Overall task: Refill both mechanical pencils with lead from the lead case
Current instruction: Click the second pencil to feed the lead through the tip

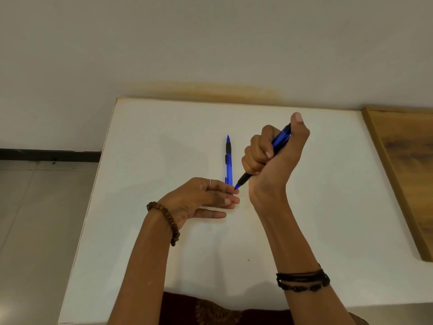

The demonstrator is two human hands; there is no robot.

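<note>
A blue mechanical pencil (228,158) with a black grip lies on the white table (150,146), tip pointing away from me. My right hand (271,160) is fisted around a second blue pencil (281,138), thumb on its top end, tip slanting down and left. That tip touches the fingertips of my left hand (206,198), which is flat with fingers extended and nothing visibly held. No lead case is in view.
A wooden board (405,165) lies along the table's right edge. The table's left edge drops to a tiled floor (35,207). A white wall stands behind. Bracelets circle both wrists.
</note>
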